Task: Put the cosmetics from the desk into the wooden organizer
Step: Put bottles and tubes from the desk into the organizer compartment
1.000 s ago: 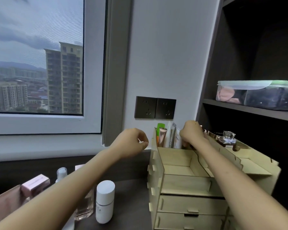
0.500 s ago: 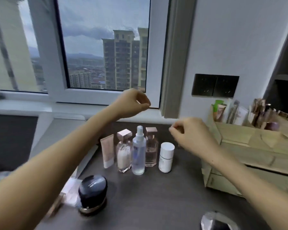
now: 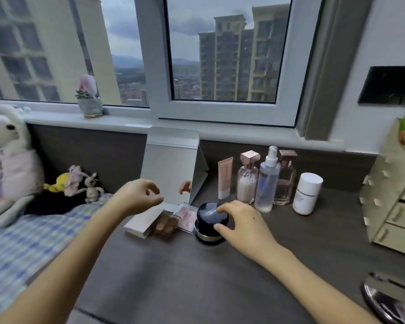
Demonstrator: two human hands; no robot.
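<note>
A black round jar (image 3: 207,216) with a silver base stands on the dark desk (image 3: 197,277). My right hand (image 3: 241,220) grips its lid from the right, fingers on top and thumb at the side. My left hand (image 3: 138,195) hovers above a white box (image 3: 142,224), fingers loosely curled and holding nothing. Beside the jar lie a brown palette (image 3: 166,222) and a pink compact (image 3: 186,216). Behind stand a pink tube (image 3: 225,177), two perfume bottles (image 3: 247,181), a spray bottle (image 3: 267,183) and a white bottle (image 3: 306,194). The wooden organizer (image 3: 393,195) is at the right edge.
A standing mirror (image 3: 171,164) leans at the back of the desk. Plush toys (image 3: 9,160) sit on a checked bed cover (image 3: 21,242) to the left. A shiny dark object (image 3: 388,300) lies at the bottom right. A small plant pot (image 3: 90,106) is on the windowsill.
My view swung left, away from the organizer. My right hand left the organizer, moved down to the desk and took hold of the black jar. My left hand came down lower.
</note>
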